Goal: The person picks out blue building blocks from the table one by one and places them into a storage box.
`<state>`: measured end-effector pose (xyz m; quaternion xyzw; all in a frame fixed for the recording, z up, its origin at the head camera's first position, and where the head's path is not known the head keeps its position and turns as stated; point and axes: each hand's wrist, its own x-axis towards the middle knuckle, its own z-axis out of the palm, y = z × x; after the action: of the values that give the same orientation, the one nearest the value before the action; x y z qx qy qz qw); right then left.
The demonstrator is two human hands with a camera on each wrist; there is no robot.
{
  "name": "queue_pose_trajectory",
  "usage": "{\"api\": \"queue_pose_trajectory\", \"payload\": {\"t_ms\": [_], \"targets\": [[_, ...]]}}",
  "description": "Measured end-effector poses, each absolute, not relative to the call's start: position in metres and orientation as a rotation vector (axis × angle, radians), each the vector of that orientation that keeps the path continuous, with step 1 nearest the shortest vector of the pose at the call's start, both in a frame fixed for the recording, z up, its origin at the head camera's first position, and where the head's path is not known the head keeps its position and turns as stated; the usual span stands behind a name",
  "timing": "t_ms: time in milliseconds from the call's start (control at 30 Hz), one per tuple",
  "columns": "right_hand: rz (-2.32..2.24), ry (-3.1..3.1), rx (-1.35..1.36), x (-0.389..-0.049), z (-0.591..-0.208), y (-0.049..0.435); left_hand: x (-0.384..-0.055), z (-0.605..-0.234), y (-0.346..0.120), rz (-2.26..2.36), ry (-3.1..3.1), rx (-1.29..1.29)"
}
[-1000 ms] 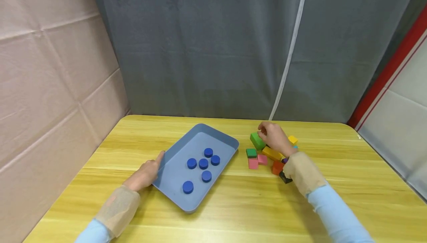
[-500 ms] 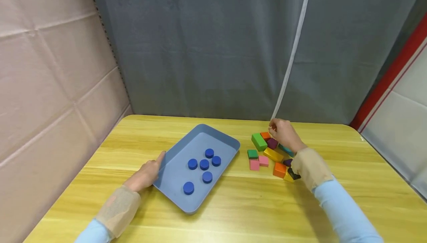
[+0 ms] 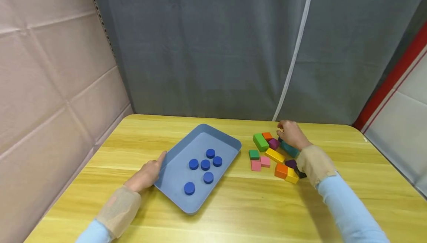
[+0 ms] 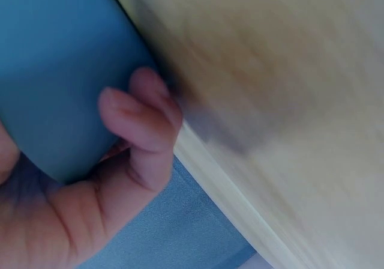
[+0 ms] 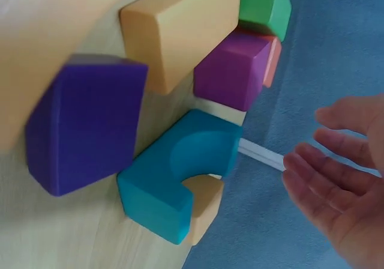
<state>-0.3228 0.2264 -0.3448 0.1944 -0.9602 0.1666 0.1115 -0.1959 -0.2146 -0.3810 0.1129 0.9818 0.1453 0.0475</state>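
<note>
My left hand grips the left side of a blue-grey tray; in the left wrist view its fingers curl over the tray wall. Several blue discs lie in the tray. At the right, my right hand hovers behind a pile of coloured blocks. A small dark blue piece shows just below its fingers; contact cannot be told. In the right wrist view this hand has loosely bent fingers with nothing between them, beside a teal arch block and a purple block.
Around the pile lie a light green block, a yellow bar, pink blocks, a dark green block and an orange block. A grey curtain hangs behind the wooden table.
My right hand has moved rightward over the pile, uncovering the orange, purple and teal blocks beneath it. My left hand stays on the tray. The view has shifted slightly.
</note>
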Motion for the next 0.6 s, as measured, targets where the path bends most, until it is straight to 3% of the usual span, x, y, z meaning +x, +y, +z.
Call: {"api": "queue_pose_trajectory", "payload": {"t_ms": [600], "targets": [[0.356,-2.964,0.493,-0.332,-0.359,0.242,-0.194,-0.382,-0.210,0.471,2.991,0.338]]}}
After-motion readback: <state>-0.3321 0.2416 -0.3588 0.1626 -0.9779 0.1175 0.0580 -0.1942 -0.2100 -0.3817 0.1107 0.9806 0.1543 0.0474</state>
